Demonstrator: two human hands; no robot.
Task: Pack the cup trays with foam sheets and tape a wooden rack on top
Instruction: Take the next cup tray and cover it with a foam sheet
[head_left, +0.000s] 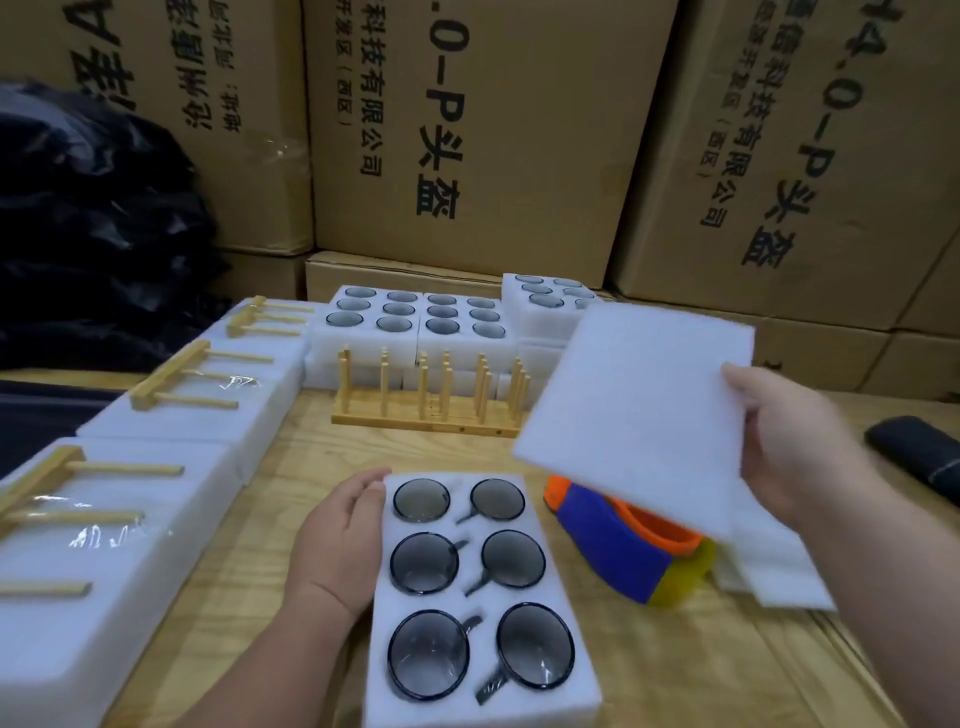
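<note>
While the left hand (340, 540) rests against the left edge of a white foam cup tray (478, 597) on the wooden table (249, 597), its fingers (371, 493) lie fairly straight and together along the tray's upper corner. Six dark glass cups (423, 561) sit in the tray's wells, just right of those fingers. The right hand (795, 441) holds a white foam sheet (634, 410) in the air, thumb on top and fingers curled underneath, pinching its right edge. Below the sheet, left of the right fingers, lies an orange, blue and yellow tape dispenser (623, 551). Beyond the left fingertips stands an upright wooden rack (431, 400); further trays of cups (415, 317) sit behind it.
</note>
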